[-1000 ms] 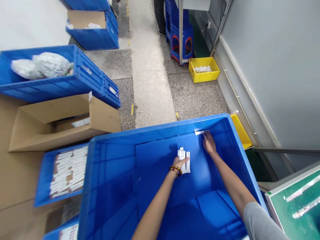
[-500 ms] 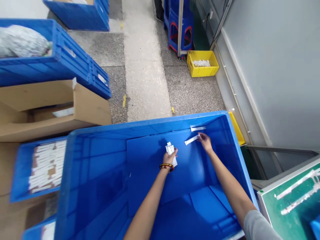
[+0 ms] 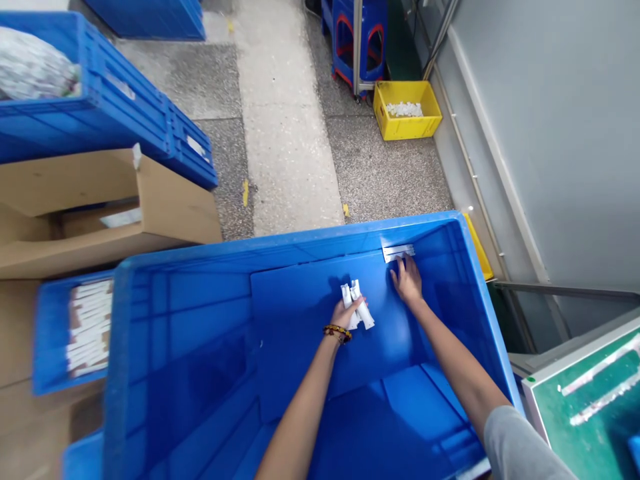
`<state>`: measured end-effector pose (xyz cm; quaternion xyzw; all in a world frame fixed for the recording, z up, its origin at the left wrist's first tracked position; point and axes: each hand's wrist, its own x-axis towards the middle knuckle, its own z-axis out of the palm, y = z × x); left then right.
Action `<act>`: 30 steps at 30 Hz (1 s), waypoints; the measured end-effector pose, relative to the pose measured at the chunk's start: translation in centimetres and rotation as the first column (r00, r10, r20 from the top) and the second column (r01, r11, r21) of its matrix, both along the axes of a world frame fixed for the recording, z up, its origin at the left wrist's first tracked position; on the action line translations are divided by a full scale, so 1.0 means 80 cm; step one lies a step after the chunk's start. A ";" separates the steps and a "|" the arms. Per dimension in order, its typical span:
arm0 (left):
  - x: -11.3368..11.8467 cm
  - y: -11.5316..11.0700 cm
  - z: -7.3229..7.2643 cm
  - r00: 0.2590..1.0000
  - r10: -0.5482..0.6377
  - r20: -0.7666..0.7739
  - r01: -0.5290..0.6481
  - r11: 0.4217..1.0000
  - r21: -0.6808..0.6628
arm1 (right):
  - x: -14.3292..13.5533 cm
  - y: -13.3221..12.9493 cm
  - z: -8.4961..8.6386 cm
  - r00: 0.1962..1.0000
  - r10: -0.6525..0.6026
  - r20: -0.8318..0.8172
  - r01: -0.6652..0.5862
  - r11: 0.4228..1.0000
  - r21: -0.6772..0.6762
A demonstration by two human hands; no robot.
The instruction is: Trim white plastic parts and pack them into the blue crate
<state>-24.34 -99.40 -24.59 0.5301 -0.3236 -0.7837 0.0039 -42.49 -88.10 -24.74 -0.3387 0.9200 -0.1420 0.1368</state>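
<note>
My left hand (image 3: 345, 313) is closed around several white plastic strips (image 3: 364, 312), held above the floor of a big blue bin (image 3: 295, 360). A beaded bracelet is on that wrist. Over by the bin's far right corner, my right hand (image 3: 409, 283) has its thumb and fingers apart. Its fingertips touch or nearly touch the lower edge of white strips (image 3: 395, 251) lying side by side against the far wall. The fingers partly cover the lower strip.
To the left stand a cardboard box (image 3: 175, 207), a blue crate (image 3: 47, 333) with rows of white strips, and blue crates (image 3: 125, 100). Beyond the bin, a yellow crate (image 3: 410, 128) holds small white pieces. A green-topped table (image 3: 595, 393) is at right.
My right hand has moved the strip up beside the one against the far wall, and its fingers have spread. My left hand has shifted right, its strips fanned out more.
</note>
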 end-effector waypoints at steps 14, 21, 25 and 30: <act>-0.013 0.019 -0.002 1.000 -0.016 -0.006 0.016 0.999 -0.030 | 0.037 -0.003 0.028 0.650 0.079 0.755 0.260 0.911 -0.319; -0.010 0.010 -0.003 0.988 0.154 -0.019 -0.155 0.973 -0.169 | 0.026 -0.001 0.016 0.597 -0.037 0.802 0.413 0.871 -0.267; -0.002 -0.003 0.000 0.969 0.249 -0.004 -0.244 0.948 -0.205 | -0.013 0.010 0.011 0.677 -0.241 0.696 0.507 0.838 -0.203; 0.004 -0.007 0.010 0.972 0.232 0.034 -0.222 0.959 -0.178 | -0.014 0.021 0.017 0.801 -0.412 0.435 0.498 0.861 -0.102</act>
